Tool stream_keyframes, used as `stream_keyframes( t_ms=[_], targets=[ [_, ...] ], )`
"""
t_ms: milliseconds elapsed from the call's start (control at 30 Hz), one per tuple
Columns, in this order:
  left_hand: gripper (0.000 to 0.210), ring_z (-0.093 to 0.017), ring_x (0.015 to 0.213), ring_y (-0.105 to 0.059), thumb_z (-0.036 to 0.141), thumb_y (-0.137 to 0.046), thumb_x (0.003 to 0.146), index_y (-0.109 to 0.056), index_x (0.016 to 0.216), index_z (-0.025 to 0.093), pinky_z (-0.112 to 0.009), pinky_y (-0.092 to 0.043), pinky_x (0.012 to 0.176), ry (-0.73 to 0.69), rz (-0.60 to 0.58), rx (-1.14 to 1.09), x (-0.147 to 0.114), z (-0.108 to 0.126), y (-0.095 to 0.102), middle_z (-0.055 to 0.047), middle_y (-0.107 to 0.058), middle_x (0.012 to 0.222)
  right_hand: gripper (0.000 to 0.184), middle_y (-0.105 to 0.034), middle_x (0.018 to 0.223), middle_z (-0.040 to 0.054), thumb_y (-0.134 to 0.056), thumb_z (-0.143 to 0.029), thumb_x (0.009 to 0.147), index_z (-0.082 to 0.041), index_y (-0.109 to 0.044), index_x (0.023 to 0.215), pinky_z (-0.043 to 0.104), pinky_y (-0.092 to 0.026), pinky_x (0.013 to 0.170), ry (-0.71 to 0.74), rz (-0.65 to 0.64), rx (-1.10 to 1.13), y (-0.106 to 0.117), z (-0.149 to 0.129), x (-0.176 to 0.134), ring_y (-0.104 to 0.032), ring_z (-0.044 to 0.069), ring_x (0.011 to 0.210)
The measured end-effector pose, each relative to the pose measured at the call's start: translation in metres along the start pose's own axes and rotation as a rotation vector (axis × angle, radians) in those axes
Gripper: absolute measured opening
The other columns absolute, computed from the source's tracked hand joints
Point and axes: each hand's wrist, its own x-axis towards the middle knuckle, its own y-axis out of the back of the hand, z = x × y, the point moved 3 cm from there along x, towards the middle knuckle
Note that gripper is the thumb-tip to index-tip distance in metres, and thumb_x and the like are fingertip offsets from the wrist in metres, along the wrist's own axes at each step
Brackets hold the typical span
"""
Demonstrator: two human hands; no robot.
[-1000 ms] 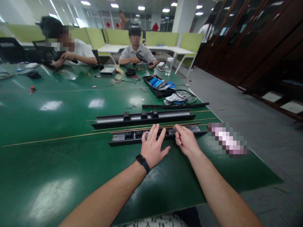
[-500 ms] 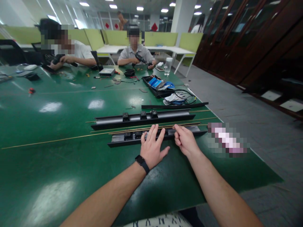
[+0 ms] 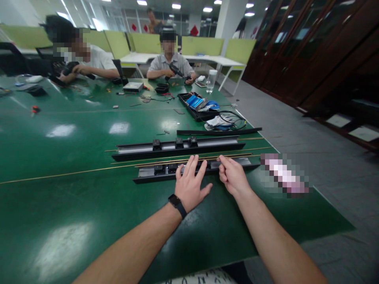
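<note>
My left hand (image 3: 191,183), with a dark watch on the wrist, lies with fingers spread over the near black channel (image 3: 142,180). Its fingertips reach thin brass-coloured rods (image 3: 166,162) that run lengthwise along the channel's far side. Thumb and forefinger of my right hand (image 3: 234,176) pinch at these rods, over the channel's right half; the exact contact is too small to see well. Dark blocks (image 3: 159,169) sit inside the channel, partly hidden by my left hand. Behind lies a second black channel (image 3: 207,147) with three dark blocks in it.
A long black strip (image 3: 219,132) lies beyond the channels. Farther back are an open black case (image 3: 189,111), gloves with a cable (image 3: 219,121) and a clear cup (image 3: 211,82). A pixelated pink item (image 3: 284,173) lies near the right table edge. Two people sit across, handling tools.
Both hands keep almost the same pose and place. The view has tilted slightly, and the channels and rods appear shifted a little left.
</note>
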Motion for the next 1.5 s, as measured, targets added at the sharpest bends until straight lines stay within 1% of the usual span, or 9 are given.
stream_keyframes(
  t_ms=[300, 633, 800, 933, 1100, 1333, 1500],
  targets=[
    [0.072, -0.028, 0.152, -0.023, 0.057, -0.055, 0.089, -0.038, 0.152, 0.028, -0.051, -0.025, 0.115, 0.006, -0.005, -0.003, -0.0008, -0.0001, -0.0001, -0.010, -0.023, 0.165, 0.034, -0.048, 0.046, -0.0078, -0.078, -0.046, 0.077, -0.018, -0.060, 0.084, 0.015, -0.020, 0.028, -0.006, 0.012, 0.005, 0.0005, 0.0002, -0.0012, -0.034, 0.004, 0.027],
    [0.074, -0.030, 0.151, -0.026, 0.057, -0.058, 0.087, -0.038, 0.152, 0.027, -0.050, -0.027, 0.115, 0.004, -0.005, -0.015, -0.0008, -0.0005, -0.0005, -0.011, -0.026, 0.164, 0.033, -0.048, 0.046, -0.0075, -0.077, -0.045, 0.078, -0.017, -0.061, 0.084, 0.015, -0.022, 0.027, -0.005, 0.009, -0.023, 0.0013, -0.0007, -0.0028, -0.034, 0.004, 0.028],
    [0.073, -0.029, 0.151, -0.026, 0.057, -0.057, 0.088, -0.039, 0.152, 0.027, -0.050, -0.027, 0.114, 0.004, -0.010, -0.018, -0.0009, -0.0003, 0.0002, -0.010, -0.025, 0.165, 0.034, -0.049, 0.047, -0.0070, -0.078, -0.045, 0.077, -0.016, -0.063, 0.087, 0.015, -0.021, 0.027, -0.022, 0.009, -0.030, 0.0019, -0.0013, -0.0032, -0.034, 0.004, 0.028],
    [0.074, -0.030, 0.151, -0.026, 0.057, -0.059, 0.087, -0.039, 0.152, 0.027, -0.050, -0.028, 0.114, 0.005, -0.010, -0.015, -0.0005, 0.0000, 0.0004, -0.011, -0.026, 0.164, 0.037, -0.049, 0.047, -0.0071, -0.079, -0.046, 0.076, -0.015, -0.065, 0.091, 0.014, -0.021, 0.027, -0.042, 0.000, -0.035, 0.0019, -0.0011, -0.0030, -0.035, 0.004, 0.028],
    [0.073, -0.030, 0.151, -0.027, 0.056, -0.059, 0.087, -0.040, 0.151, 0.027, -0.050, -0.026, 0.115, 0.008, -0.008, -0.019, 0.0000, 0.0000, 0.0004, -0.010, -0.027, 0.164, 0.037, -0.048, 0.047, -0.0077, -0.081, -0.046, 0.074, -0.016, -0.063, 0.088, 0.014, -0.021, 0.027, -0.038, -0.003, -0.011, 0.0025, -0.0004, -0.0021, -0.034, 0.003, 0.028],
    [0.072, -0.028, 0.151, -0.025, 0.058, -0.055, 0.089, -0.039, 0.152, 0.028, -0.050, -0.025, 0.115, 0.008, -0.018, -0.020, -0.0008, 0.0000, -0.0004, -0.010, -0.025, 0.164, 0.034, -0.048, 0.047, -0.0074, -0.080, -0.044, 0.076, -0.017, -0.062, 0.085, 0.014, -0.021, 0.027, -0.043, 0.013, 0.014, 0.0023, -0.0001, -0.0021, -0.034, 0.003, 0.028],
    [0.072, -0.029, 0.151, -0.026, 0.057, -0.056, 0.089, -0.038, 0.152, 0.028, -0.049, -0.025, 0.115, 0.010, -0.019, -0.018, -0.0005, -0.0004, -0.0004, -0.010, -0.025, 0.164, 0.033, -0.048, 0.048, -0.0074, -0.080, -0.044, 0.077, -0.018, -0.061, 0.086, 0.014, -0.021, 0.027, -0.044, 0.017, 0.026, 0.0030, 0.0007, -0.0016, -0.034, 0.003, 0.028]
  ],
)
